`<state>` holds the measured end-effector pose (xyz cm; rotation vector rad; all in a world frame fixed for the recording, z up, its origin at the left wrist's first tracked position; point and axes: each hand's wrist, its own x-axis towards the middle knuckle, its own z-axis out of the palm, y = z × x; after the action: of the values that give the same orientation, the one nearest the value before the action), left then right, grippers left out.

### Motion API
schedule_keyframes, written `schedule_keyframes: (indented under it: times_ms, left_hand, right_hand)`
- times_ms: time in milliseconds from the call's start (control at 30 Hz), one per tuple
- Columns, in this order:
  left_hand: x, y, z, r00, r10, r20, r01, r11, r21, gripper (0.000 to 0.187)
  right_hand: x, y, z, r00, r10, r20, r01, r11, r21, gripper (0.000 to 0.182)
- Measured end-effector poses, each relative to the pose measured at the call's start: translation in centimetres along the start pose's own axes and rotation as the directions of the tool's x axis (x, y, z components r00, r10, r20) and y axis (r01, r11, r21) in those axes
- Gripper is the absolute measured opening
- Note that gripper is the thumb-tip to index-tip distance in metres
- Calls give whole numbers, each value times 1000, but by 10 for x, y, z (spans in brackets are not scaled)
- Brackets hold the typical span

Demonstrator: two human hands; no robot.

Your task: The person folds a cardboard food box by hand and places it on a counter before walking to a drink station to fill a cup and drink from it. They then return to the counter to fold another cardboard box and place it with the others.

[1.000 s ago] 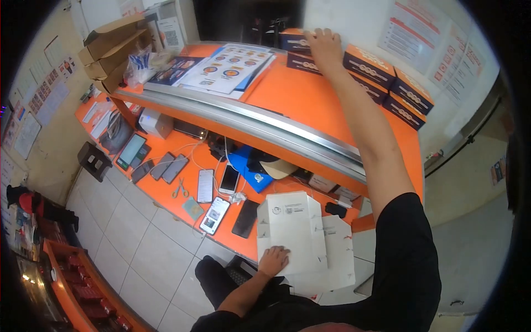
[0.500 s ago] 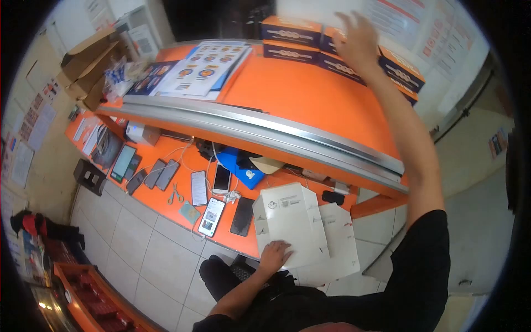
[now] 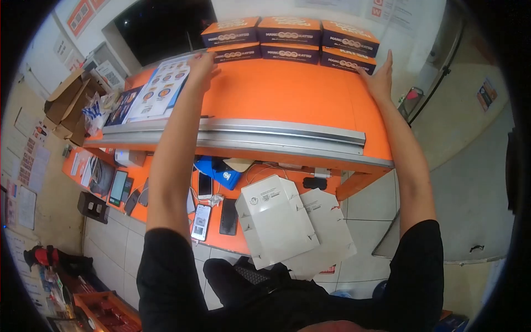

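Note:
Six orange and dark purple boxes (image 3: pixel 290 52) stand in two layers, three side by side, along the back of the orange counter (image 3: pixel 287 88). At the left end of the row is my left hand (image 3: pixel 202 67), fingers apart, near the lower left box. My right hand (image 3: pixel 379 80) is spread at the right end, its fingertips by the lower right box. Neither hand holds anything. Flat unfolded white cartons (image 3: pixel 279 221) lie overlapping near my lap, on the lower shelf's edge.
Printed sheets (image 3: pixel 160 88) and an open brown carton (image 3: pixel 69 108) occupy the counter's left side. On the lower orange shelf lie several phones (image 3: pixel 201 222), cables and a blue item (image 3: pixel 224 174). A metal rail (image 3: pixel 238 133) edges the counter.
My left hand has left the white cartons and reached up to the row's left end. My right hand has moved to its right end. The boxes now sit in an even row.

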<state>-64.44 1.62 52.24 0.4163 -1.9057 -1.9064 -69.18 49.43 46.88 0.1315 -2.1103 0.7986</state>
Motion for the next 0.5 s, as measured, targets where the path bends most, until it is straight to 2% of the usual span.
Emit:
schedule_keyframes:
  times_ms: [67,133,200,233,267,333,500]
  left_hand:
    - [28,-15,10,1000,-29,-5,29,999,-13,64]
    - [48,-32,14,998,-60,-10,60,998,-21,65]
    - [63,-42,18,1000,2,26,0,997,-79,42]
    - [68,-43,21,999,41,-3,-42,998,-49,37]
    - [71,-46,22,999,35,0,-35,998,-48,37]
    - [74,-49,17,990,64,123,-67,998,19,43]
    - [69,-49,15,976,82,202,-68,995,-73,48]
  right_hand:
    - [6,9,1,999,38,10,-37,997,-61,121]
    - [7,9,0,973,140,182,-140,990,-10,118]
    - [9,4,1,977,133,169,-126,991,-54,117]
    - [10,0,1,973,120,199,-95,987,-128,116]
    - [9,-3,0,965,112,239,-64,978,-201,114]
    - [9,-9,0,956,130,262,-64,968,-244,114]
    - [17,-12,6,948,159,277,-60,940,-335,115]
